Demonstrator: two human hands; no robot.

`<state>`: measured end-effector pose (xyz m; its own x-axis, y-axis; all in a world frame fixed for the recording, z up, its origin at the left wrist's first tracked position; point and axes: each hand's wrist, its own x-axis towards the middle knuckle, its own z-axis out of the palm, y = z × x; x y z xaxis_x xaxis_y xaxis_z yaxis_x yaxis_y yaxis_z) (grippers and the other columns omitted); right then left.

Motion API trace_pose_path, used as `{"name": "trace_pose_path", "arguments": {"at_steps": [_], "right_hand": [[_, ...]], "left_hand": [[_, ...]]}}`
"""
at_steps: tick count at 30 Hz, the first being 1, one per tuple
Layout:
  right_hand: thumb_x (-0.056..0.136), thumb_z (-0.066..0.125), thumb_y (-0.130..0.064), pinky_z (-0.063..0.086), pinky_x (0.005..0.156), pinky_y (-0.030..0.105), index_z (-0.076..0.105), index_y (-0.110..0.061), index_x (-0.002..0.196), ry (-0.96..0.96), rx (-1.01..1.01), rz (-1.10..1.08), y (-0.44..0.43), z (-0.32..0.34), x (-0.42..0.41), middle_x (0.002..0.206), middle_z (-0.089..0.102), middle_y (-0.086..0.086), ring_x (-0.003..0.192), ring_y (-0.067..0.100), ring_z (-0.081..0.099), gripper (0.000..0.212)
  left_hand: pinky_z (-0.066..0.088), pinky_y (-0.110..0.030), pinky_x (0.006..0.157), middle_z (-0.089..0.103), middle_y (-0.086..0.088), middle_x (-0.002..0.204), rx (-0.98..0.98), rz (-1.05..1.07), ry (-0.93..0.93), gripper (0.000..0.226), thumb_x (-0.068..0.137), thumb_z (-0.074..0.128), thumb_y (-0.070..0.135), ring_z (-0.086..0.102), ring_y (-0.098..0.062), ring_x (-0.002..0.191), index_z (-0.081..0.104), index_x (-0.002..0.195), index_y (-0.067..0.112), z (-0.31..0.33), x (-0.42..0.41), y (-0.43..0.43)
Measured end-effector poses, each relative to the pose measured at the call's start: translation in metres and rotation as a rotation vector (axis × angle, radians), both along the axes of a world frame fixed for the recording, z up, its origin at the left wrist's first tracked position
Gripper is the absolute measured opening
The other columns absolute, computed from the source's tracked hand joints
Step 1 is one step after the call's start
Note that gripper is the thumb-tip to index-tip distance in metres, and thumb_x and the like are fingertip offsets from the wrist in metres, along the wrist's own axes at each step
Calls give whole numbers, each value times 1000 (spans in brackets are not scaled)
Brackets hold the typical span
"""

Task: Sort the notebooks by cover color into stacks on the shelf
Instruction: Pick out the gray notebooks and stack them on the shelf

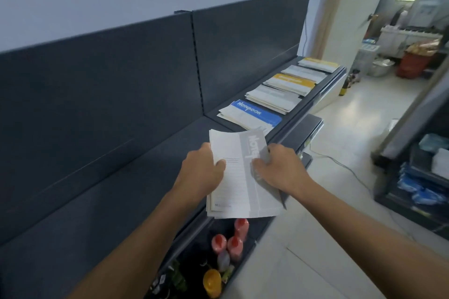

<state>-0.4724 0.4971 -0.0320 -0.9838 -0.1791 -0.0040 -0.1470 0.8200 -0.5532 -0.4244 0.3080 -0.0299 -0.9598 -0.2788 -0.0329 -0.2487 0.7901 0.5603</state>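
A few grey notebooks (237, 184) are held over the front edge of the shelf (109, 196). Their left edge is pinched by the left hand (201, 172), thumb on top; the right side is gripped by the right hand (279, 167). Farther along the shelf, a blue stack (255, 113), a grey stack (273, 98) and a yellow stack (290, 82) are laid in a row.

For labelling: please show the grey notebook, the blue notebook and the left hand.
grey notebook (235, 182): head view, white cover area.
blue notebook (257, 113): head view, blue title band.
left hand (201, 172): head view, back of hand.
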Motion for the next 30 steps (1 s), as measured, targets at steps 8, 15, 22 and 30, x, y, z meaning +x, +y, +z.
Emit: {"name": "trace_pose_path", "arguments": {"at_steps": [8,15,22,30], "right_hand": [[85,58,-34,54,67,37,66,-11,85,-37,8,-105,51,-9,-75,80,68,2,74,24,61,24],[87,57,-39,45,63,33,56,-19,79,-47,16,-247,93,-18,-147,84,65,0,80,26,61,22],[88,56,-43,56,70,38,61,-21,90,-44,10,-408,149,-17,-206,93,68,1,82,26,65,22],[87,60,-41,43,56,28,57,-25,75,-90,-50,-516,248,-28,-279,79,64,-9,72,14,61,20]], "left_hand": [[57,-39,78,62,-1,117,-35,-103,-22,35,97,55,38,63,-19,95,51,125,17,-4,-92,50],[54,-31,68,65,-2,112,-20,-240,-2,28,97,57,36,61,-15,87,53,117,17,-13,-191,85],[54,-39,79,65,-5,115,8,-387,23,30,97,56,34,62,-23,97,54,122,17,-5,-273,143],[53,-44,90,65,-8,119,-28,-515,-5,35,96,56,32,62,-30,105,54,126,13,-5,-364,244]]}}
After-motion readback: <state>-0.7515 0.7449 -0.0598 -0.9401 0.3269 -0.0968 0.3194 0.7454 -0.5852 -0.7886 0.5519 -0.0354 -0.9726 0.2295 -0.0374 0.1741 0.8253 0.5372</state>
